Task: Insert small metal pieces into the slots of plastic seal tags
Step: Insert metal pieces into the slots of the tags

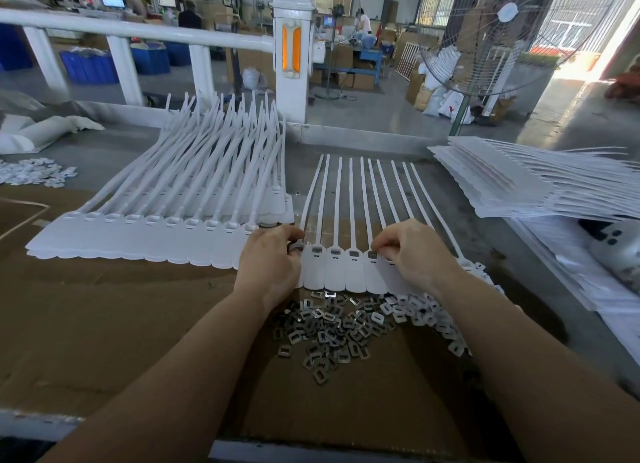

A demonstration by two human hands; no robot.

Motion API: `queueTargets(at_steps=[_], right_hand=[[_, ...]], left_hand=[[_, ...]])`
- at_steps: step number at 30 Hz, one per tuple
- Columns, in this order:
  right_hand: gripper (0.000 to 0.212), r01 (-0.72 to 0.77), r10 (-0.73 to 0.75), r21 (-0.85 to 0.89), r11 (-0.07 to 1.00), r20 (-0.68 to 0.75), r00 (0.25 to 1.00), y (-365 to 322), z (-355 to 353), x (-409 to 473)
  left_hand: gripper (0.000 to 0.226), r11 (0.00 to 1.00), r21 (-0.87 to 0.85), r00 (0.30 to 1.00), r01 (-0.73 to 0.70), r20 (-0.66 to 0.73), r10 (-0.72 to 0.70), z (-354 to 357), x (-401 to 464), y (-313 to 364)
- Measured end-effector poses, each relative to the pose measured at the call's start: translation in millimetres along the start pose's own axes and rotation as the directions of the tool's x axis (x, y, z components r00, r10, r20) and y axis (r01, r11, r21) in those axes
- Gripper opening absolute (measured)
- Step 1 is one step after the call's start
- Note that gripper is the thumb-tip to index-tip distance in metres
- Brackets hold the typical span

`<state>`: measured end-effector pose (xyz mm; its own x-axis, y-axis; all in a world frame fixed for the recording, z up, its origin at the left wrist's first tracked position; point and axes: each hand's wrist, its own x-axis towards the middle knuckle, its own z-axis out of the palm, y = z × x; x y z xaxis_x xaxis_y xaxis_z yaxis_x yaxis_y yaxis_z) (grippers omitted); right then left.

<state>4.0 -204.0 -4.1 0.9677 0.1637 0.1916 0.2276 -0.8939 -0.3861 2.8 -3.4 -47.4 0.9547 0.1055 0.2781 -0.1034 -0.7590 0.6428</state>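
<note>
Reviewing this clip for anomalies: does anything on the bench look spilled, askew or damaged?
Nothing alarming. The metal pieces lie in a loose heap on the cardboard near the white caps, more working pile than spill. The strip of seal tags under both hands lies flat with its tails fanned.

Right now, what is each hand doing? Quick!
Left hand: fingers curled at the left end of the seal tag strip, pinching something small; cannot tell what.
Right hand: fingertips pinching at a tag slot.

Left hand (268, 260) covers the leftmost head of the seal-tag strip (341, 266); right hand (414, 254) hides the heads at the right end (fingertip contents not resolvable). Tag stack (519, 182) cut by right edge
</note>
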Motion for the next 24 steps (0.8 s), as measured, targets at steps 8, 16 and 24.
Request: queueTargets(at_steps=[8, 16, 24], right_hand=[[0.021, -0.021, 0.021, 0.011, 1.0, 0.016, 1.0, -1.3, -0.4, -1.9], [0.022, -0.007, 0.007, 0.013, 1.0, 0.008, 1.0, -2.0, -1.3, -5.7], [0.016, 0.242, -0.256, 0.134, 0.961, 0.103, 0.961, -33.8, 3.8, -23.6]], left_hand=[[0.03, 1.0, -0.006, 1.0, -0.003, -0.006, 0.003, -0.4, -0.4, 0.6], [0.03, 1.0, 0.008, 1.0, 0.003, -0.005, -0.003, 0.6, 0.5, -0.7], [0.031, 1.0, 0.016, 1.0, -0.005, -0.004, 0.005, 0.3, 1.0, -0.6]])
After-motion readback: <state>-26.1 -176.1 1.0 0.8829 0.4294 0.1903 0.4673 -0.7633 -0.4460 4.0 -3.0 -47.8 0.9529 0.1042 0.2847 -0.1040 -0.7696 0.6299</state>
